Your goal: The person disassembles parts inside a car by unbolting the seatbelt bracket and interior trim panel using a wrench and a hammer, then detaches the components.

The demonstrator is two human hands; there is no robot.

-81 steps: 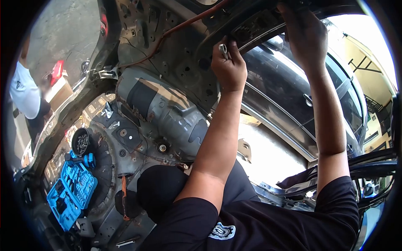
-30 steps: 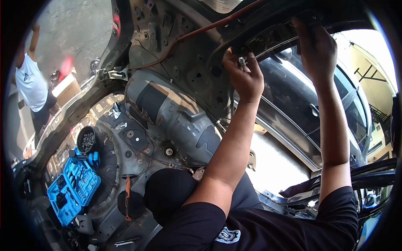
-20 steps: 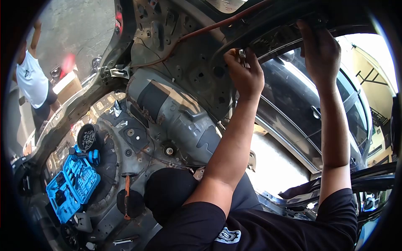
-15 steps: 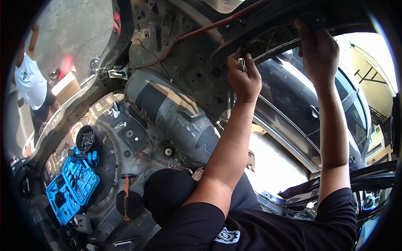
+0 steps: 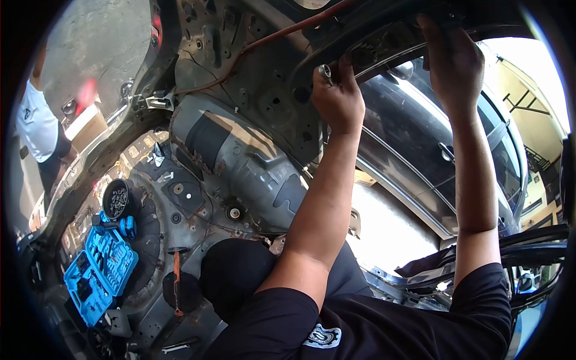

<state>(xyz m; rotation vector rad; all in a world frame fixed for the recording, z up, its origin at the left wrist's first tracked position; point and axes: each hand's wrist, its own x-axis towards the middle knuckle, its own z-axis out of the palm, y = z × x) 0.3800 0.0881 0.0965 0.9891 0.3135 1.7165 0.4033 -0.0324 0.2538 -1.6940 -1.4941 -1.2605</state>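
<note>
My left hand (image 5: 338,101) is closed round a wrench (image 5: 325,73); only its bright ring end pokes out above the fist, and the rest is hidden in the fingers. This hand is beside the dark upper frame (image 5: 384,49) of the car body, near an opening in the metal. Higher and to the right, my right hand (image 5: 454,69) grips the edge of the same frame above the window opening. Its fingertips are in deep shadow, partly hidden.
On the rusty floor lie an open blue tool case (image 5: 102,273), a blue power tool (image 5: 123,226), a black bowl of screws (image 5: 118,199), a rust-coloured bar (image 5: 177,285) and a spanner (image 5: 178,345). A dark car (image 5: 420,150) stands outside. At left is a person in white (image 5: 41,123).
My left hand has moved slightly left and up in view, turning so the wrench's ring end shows more. My right hand stays at the frame. The view has shifted slightly.
</note>
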